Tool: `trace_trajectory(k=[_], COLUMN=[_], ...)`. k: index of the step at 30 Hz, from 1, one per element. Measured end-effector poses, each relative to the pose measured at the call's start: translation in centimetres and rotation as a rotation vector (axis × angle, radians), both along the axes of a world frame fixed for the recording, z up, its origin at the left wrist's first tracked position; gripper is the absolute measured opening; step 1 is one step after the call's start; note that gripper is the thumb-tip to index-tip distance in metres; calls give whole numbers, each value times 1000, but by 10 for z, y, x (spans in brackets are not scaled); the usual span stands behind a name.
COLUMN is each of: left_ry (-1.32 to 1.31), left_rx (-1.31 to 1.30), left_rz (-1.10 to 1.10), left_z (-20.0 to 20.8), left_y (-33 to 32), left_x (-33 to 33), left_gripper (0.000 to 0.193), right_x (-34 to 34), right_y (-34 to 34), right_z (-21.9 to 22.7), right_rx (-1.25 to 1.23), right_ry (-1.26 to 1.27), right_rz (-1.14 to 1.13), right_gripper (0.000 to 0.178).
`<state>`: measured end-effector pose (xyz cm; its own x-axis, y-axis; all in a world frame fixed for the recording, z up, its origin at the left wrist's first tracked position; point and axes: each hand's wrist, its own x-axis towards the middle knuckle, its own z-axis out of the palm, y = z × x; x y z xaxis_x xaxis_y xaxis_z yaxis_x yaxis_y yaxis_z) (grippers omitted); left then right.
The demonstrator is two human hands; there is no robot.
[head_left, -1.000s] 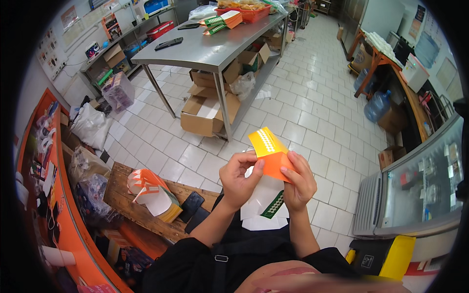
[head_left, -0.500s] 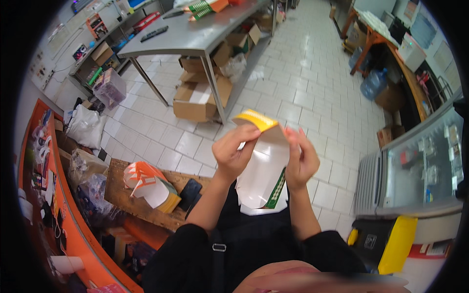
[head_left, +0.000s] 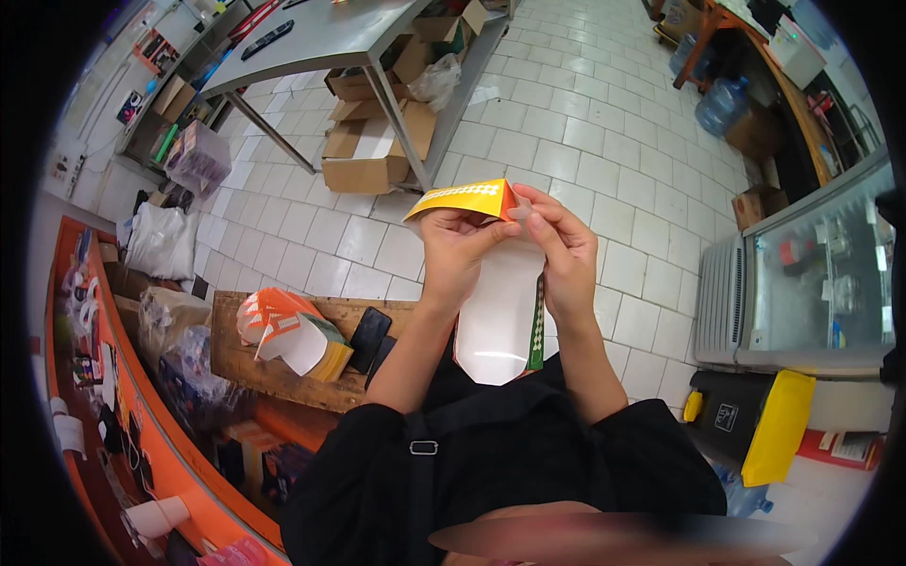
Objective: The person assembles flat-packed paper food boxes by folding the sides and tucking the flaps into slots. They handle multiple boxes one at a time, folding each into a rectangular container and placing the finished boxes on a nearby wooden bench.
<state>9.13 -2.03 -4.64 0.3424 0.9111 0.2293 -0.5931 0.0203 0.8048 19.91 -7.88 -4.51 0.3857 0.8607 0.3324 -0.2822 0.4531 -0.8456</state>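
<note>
A paper food tray [head_left: 495, 316], white inside with yellow, orange and green printed outer panels, is held up in front of my body. My left hand [head_left: 453, 255] grips its far end, fingers behind the yellow panel and thumb reaching toward the corner. At that far right corner, my right hand [head_left: 568, 250] pinches a small flap, fingertips close to the left thumb. The near end of the tray points toward my lap. To my left, several similar paper trays [head_left: 326, 354] lie nested on a wooden bench [head_left: 236, 363], beside a black phone [head_left: 370, 338].
A steel table [head_left: 321, 38] with cardboard boxes [head_left: 363, 156] beneath stands ahead. An orange counter [head_left: 203, 476] curves along the left. On the right are a glass-door fridge [head_left: 812, 283] and a black bin with a yellow lid [head_left: 779, 429]. White tiles [head_left: 547, 123] cover the floor.
My right hand has moved from the tray's right side to its far corner and now pinches the flap there. The yellow panel has swung left and up. The head view has shifted slightly.
</note>
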Motion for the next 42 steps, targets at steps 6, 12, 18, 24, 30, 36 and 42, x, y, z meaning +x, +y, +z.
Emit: trace_trajectory(k=[6, 12, 18, 24, 30, 36, 42], left_ry=[135, -1, 30, 179, 286, 42, 86], left_rx=[83, 29, 95, 263, 297, 134, 51], left_rz=[-25, 83, 253, -27, -229, 218, 188], left_z=[-12, -16, -20, -30, -45, -57, -63], left_y=[4, -3, -4, -11, -19, -7, 0], left_x=[-3, -6, -37, -65, -72, -54, -45], left_gripper=[19, 25, 21, 20, 16, 21, 21], right_x=[-8, -27, 11, 24, 18, 31, 35], right_y=[3, 6, 12, 9, 0, -5, -12], right_z=[-13, -34, -76, -107, -98, -90, -86], right_rx=[-20, 108, -265, -383, -476, -460, -468], right_ry=[-196, -1009, 7, 289, 294, 185, 115], right_rz=[-141, -344, -17, 403, 345, 170, 166], right_gripper=[15, 20, 49, 50, 27, 24, 23])
